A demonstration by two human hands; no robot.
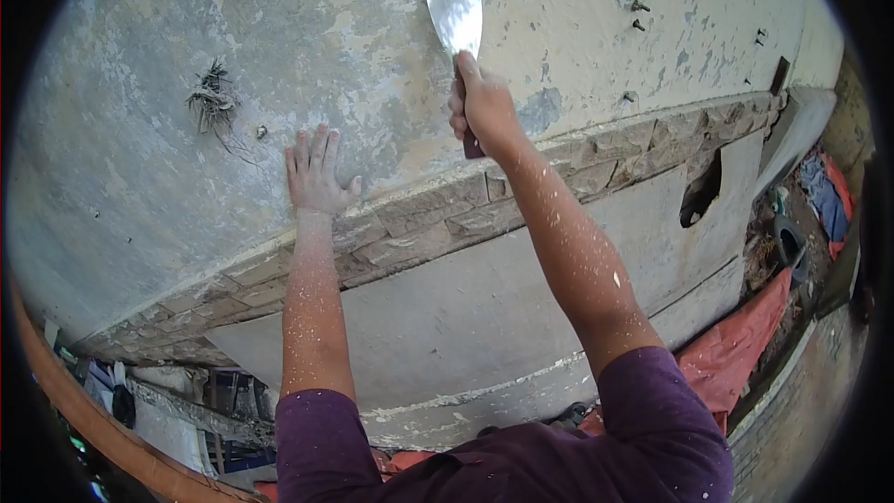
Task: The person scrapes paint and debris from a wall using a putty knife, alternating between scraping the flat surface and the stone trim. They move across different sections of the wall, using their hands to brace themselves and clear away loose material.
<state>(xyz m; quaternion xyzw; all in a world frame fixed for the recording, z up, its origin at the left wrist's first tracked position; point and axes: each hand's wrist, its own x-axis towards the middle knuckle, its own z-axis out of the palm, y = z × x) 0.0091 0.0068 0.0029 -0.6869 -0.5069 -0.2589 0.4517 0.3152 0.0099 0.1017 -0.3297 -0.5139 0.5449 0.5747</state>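
Observation:
My right hand [481,102] grips the dark handle of a metal scraper [455,19], whose wide shiny blade lies against the peeling painted wall [354,37]. My left hand [314,172] rests flat on the same wall, fingers spread, just above a band of rough stone trim [438,214]. Both forearms are speckled with white paint flakes, and purple sleeves cover my upper arms.
A dry clump of roots [212,98] sticks out of the wall at the left. Screws [639,14] protrude at the upper right. Below the trim there is a hole [701,191] in the grey panel. An orange tarp [736,345] and clutter lie on the ground.

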